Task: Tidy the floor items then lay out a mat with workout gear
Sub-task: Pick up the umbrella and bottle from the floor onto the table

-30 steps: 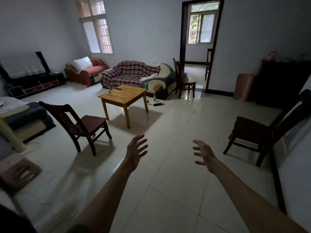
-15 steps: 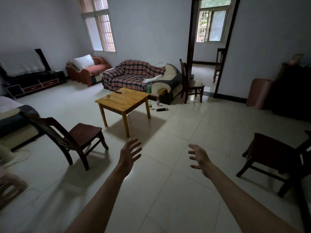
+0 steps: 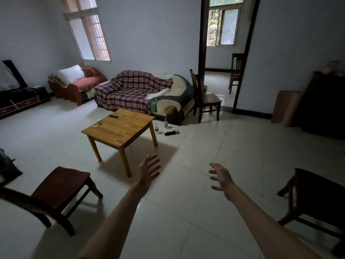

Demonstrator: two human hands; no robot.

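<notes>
Tidying barely begun: left hand [image 3: 149, 170] and right hand [image 3: 221, 176] empty, fingers spread, well short of bottles [image 3: 165, 122] beyond the table [image 3: 119, 127]; next, reaching them.

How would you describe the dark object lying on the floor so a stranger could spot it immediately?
Start at the wooden coffee table in front of the plaid-covered sofa. On the tiles between the table's right side and the sofa's arm sits a small cluster of floor items. The dark object lies flat with a pale end, unlike the upright red-capped bottle and the small containers beside it.
</notes>
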